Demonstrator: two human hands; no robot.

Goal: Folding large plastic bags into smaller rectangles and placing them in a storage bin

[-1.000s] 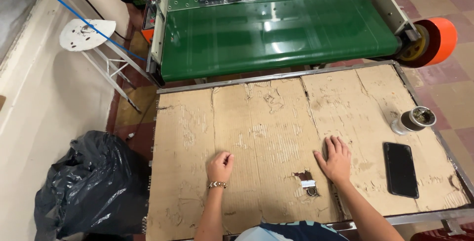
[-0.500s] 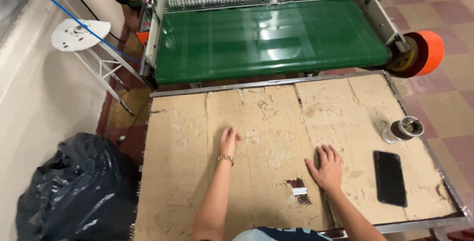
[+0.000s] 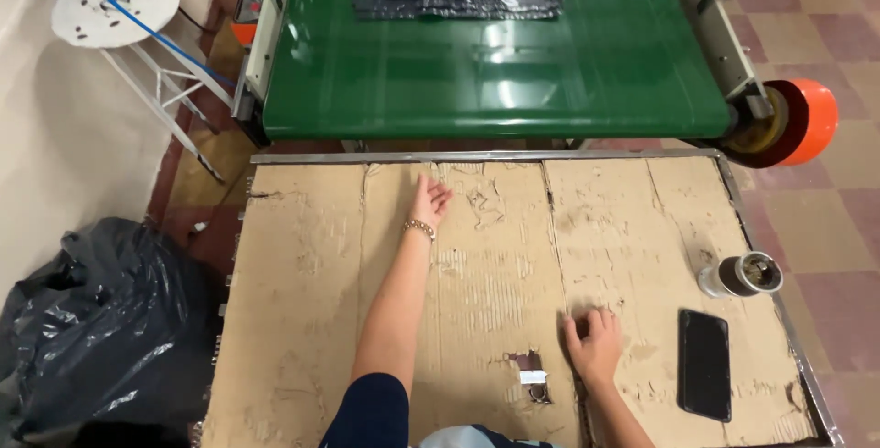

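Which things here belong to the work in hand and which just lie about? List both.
In hand: left hand stretched over the cardboard-covered table toward the green conveyor belt; right hand flat on the cardboard.

Lying about: black phone, tape roll, black bag, white stool.

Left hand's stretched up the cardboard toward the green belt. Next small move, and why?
Probably carry the left hand on over the table's far edge to the dark plastic sheet on the green belt. The hand is open, empty and short of that edge; the right hand rests flat on the cardboard.
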